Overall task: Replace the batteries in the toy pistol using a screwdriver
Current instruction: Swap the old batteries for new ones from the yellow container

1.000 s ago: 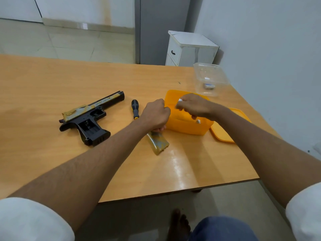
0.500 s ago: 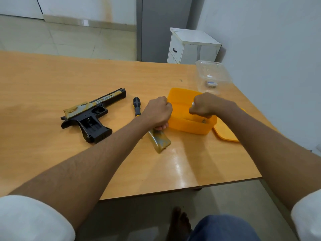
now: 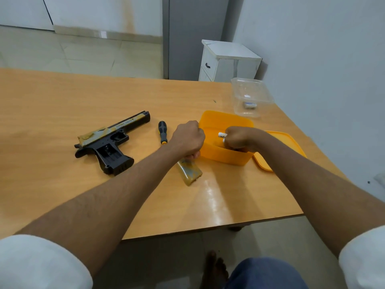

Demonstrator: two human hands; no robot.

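two white batteries (image 3: 222, 134) now poke from the right hand (image 3: 239, 139), which has sunk fisted into the orange box (image 3: 220, 157), clutching them. the left hand (image 3: 188, 138) grips the camouflaged grip cover (image 3: 190, 172) on the table (image 3: 62, 97). the black-and-tan toy pistol (image 3: 110, 140) lies left, its grip open, beside the screwdriver (image 3: 162, 132).

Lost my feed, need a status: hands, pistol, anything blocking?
Left hand grips the grip cover on the table. Right hand holds white batteries over the orange box. Toy pistol open, screwdriver idle. Nothing blocking.
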